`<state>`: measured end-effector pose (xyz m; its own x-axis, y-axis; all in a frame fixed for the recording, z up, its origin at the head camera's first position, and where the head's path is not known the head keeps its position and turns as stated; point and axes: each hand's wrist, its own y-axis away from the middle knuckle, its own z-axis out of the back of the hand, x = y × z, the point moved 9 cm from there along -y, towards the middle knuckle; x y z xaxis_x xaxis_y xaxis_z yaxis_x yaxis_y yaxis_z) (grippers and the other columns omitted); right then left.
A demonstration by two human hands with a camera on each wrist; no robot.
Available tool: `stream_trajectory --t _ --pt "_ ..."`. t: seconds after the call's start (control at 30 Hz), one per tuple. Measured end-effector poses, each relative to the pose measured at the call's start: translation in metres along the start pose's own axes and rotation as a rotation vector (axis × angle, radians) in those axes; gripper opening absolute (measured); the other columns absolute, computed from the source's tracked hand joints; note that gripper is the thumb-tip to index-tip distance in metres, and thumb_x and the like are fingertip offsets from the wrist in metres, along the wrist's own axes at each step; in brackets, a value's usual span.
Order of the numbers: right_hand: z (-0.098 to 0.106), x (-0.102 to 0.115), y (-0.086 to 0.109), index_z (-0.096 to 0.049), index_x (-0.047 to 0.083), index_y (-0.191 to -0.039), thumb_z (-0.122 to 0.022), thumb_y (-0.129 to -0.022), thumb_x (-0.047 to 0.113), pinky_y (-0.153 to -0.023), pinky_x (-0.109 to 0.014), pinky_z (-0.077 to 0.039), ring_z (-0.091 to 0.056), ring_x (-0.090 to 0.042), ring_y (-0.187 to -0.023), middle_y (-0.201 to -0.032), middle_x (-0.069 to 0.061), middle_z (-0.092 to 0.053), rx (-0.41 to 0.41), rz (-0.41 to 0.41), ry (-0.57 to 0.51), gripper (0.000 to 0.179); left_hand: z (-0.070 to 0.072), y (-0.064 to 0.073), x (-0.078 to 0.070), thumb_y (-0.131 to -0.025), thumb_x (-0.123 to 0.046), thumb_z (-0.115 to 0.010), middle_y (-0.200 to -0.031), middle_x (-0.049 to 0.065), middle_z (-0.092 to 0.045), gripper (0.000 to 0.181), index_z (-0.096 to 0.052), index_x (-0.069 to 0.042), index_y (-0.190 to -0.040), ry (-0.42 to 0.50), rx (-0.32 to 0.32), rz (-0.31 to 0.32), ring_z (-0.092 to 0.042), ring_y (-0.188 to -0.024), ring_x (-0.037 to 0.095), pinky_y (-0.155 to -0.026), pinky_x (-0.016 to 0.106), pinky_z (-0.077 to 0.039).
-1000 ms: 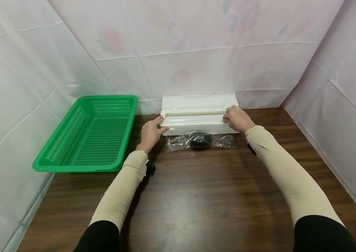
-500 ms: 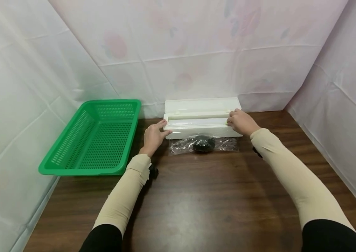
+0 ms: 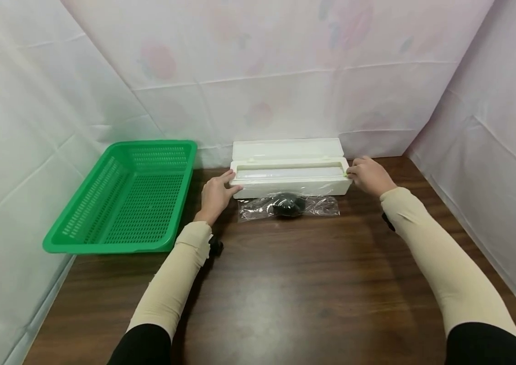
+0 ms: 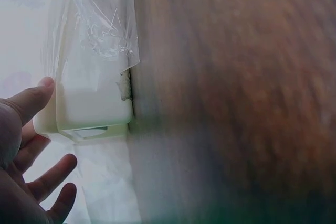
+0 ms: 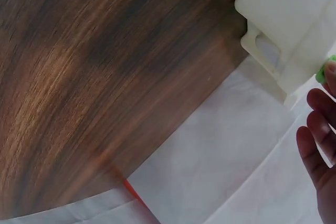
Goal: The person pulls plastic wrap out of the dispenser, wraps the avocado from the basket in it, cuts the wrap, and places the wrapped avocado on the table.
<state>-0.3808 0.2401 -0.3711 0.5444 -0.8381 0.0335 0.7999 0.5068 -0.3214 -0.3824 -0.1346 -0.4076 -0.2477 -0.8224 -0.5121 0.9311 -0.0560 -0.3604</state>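
A white cling film dispenser stands at the back of the table, its lid raised and a pale roll inside. Clear film hangs from its front and lies over a dark rounded object, whose kind I cannot tell. My left hand holds the dispenser's left end, thumb in front and other fingers behind or spread past the end, as the left wrist view shows. At the right end, my right hand pinches a small green slider on the dispenser's edge; the fingers partly hide it.
A green plastic basket with slotted walls stands left of my left hand. White cloth hangs behind the dispenser and along both sides. The brown wooden table stretches toward me in front of the film.
My right hand has slid rightward along the dispenser to its right end with the green slider. The left hand keeps its place on the left end. The head view has shifted slightly.
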Motion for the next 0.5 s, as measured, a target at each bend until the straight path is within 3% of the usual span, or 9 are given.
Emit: stream_trajectory --t 0.07,0.2,0.5 --pt "-0.001 -0.002 0.0 -0.075 -0.001 -0.096 -0.067 -0.088 0.004 -0.076 -0.044 -0.045 -0.053 -0.031 -0.081 -0.084 -0.016 -0.063 0.017 -0.024 -0.016 0.012 -0.001 0.001 0.002 -0.082 -0.037 -0.076 -0.135 -0.003 -0.061 0.053 -0.064 -0.016 -0.129 0.003 0.0 0.008 -0.066 -0.096 0.034 -0.078 0.043 -0.052" --pt "-0.001 -0.008 0.004 -0.074 -0.002 -0.102 -0.066 -0.09 0.006 -0.072 -0.042 -0.043 -0.051 -0.03 -0.08 -0.087 -0.016 -0.063 0.031 -0.084 -0.042 0.017 -0.004 0.002 0.002 -0.083 -0.038 -0.076 -0.136 -0.003 -0.06 0.053 -0.064 -0.016 -0.13 0.007 0.008 0.012 -0.066 -0.094 0.034 -0.08 0.043 -0.052" --pt "-0.006 -0.018 0.012 -0.074 -0.001 -0.105 -0.067 -0.091 0.011 -0.071 -0.041 -0.042 -0.052 -0.028 -0.081 -0.089 -0.015 -0.063 0.045 -0.19 -0.085 0.019 -0.01 0.002 0.0 -0.082 -0.038 -0.076 -0.138 -0.003 -0.059 0.055 -0.062 -0.016 -0.131 -0.005 0.035 0.02 -0.062 -0.113 0.032 -0.092 0.045 -0.05"
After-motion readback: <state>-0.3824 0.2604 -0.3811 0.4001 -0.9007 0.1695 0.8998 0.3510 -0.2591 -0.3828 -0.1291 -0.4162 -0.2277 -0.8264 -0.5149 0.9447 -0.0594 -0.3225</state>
